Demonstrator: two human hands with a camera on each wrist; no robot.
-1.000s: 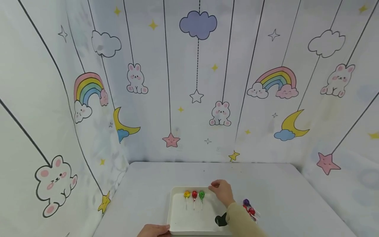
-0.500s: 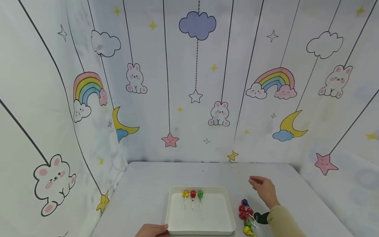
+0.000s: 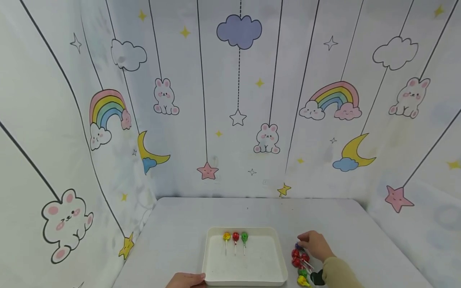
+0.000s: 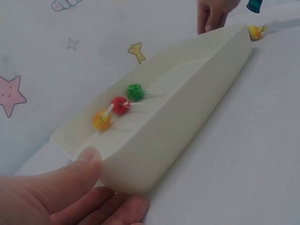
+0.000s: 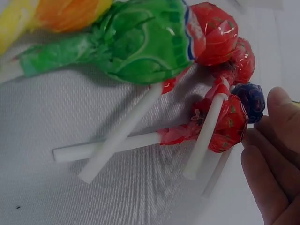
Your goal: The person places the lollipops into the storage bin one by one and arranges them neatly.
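Observation:
In the head view, my left hand (image 3: 185, 280) grips the near left corner of a white rectangular tray (image 3: 245, 276). The left wrist view has its thumb on the rim and its fingers under the corner. A yellow lollipop (image 3: 226, 236), a red lollipop (image 3: 235, 237) and a green lollipop (image 3: 245, 237) lie side by side along the tray's far side, sticks toward me. Right of the tray, my right hand (image 3: 317, 245) reaches to a purple-blue lollipop (image 5: 251, 102) at the far end of a pile. Its thumb and fingers stand slightly apart, right at the candy's edge.
Several red lollipops (image 5: 227, 124), another green lollipop (image 5: 145, 42) and an orange-yellow lollipop (image 5: 70, 14) make up the rest of the pile. A white cloth covers the table (image 3: 180, 236). Behind it hangs a printed backdrop (image 3: 230, 152).
My right hand has moved from the tray's far right corner over to the right, then down to the purple-blue lollipop. The left hand keeps its grip on the tray.

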